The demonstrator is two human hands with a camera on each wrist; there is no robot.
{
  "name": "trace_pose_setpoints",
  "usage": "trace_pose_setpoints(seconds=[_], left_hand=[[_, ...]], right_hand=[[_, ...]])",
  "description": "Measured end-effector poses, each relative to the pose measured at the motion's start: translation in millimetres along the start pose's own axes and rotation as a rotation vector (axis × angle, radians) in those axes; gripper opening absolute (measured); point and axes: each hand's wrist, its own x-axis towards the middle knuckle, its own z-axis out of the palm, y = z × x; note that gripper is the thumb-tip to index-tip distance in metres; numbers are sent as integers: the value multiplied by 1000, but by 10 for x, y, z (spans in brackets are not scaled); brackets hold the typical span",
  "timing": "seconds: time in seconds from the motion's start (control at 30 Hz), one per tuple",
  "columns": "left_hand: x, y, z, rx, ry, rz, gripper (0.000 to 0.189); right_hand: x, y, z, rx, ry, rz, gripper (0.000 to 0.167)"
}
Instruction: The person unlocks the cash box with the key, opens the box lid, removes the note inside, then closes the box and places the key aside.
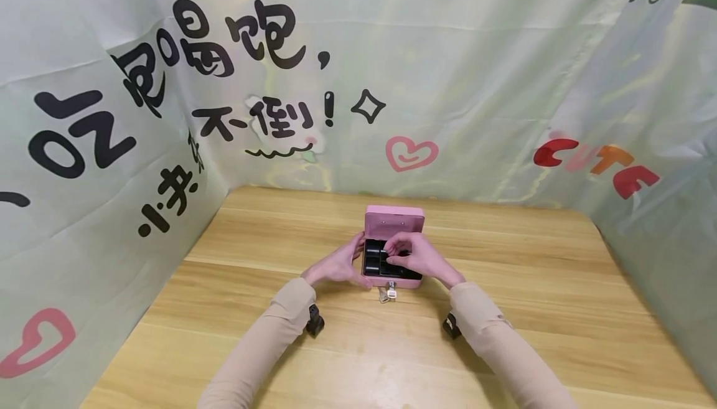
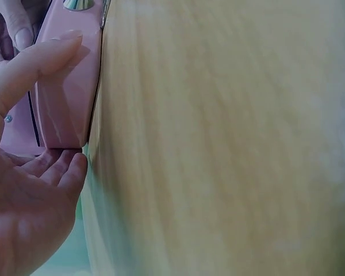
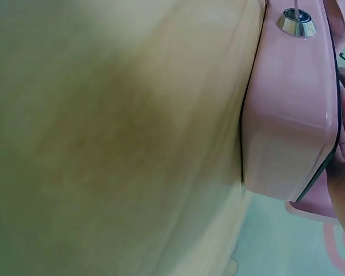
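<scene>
A pink cash box sits on the table with its lid raised. Inside it is a black tray divided into compartments. My left hand holds the box at its left side, thumb on the front face and fingers against the side wall. Over the tray is my right hand, its thumb and forefinger bent toward each other near the middle divider; I cannot tell what lies between them. Keys hang from the lock at the box's front.
The wooden table spreads around the box. Behind it and at both sides hangs a printed cloth with dark writing and hearts. Dark wrist cameras sit below both sleeves.
</scene>
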Motion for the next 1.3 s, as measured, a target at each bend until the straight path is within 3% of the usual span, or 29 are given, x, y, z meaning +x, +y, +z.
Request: trace_pose_setpoints(seconds=[0.2, 0.67, 1.3], left_hand=[[-1, -2, 4, 5, 1, -6, 125], [0, 18, 15, 40, 0, 1, 123], [8, 24, 18, 1, 10, -51, 126]], right_hand=[[54, 14, 6, -96, -43, -30, 12], [117, 51, 17, -146, -146, -24, 10], [112, 58, 30, -179, -127, -22, 11]])
